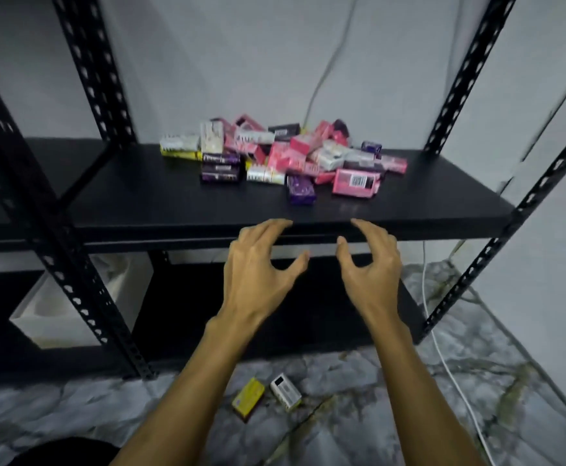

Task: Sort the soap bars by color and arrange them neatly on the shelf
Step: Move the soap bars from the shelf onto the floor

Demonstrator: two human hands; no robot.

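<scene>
The shelf (140, 196) is matte black, and its posts (90, 68) are black with rows of punched holes. The heap of soap boxes (285, 156) mixes pink, purple, white and yellow; one pink box (355, 181) shows a black-and-white barcode. The wall (241, 45) is pale grey. The floor (375, 398) is grey marble with darker veins, where a yellow box (248, 396) and a white box (285, 391) lie.

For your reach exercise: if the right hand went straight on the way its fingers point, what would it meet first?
Probably the shelf's front edge, just past the right hand; if it clears that, the pink box. Depth is unclear.
</scene>
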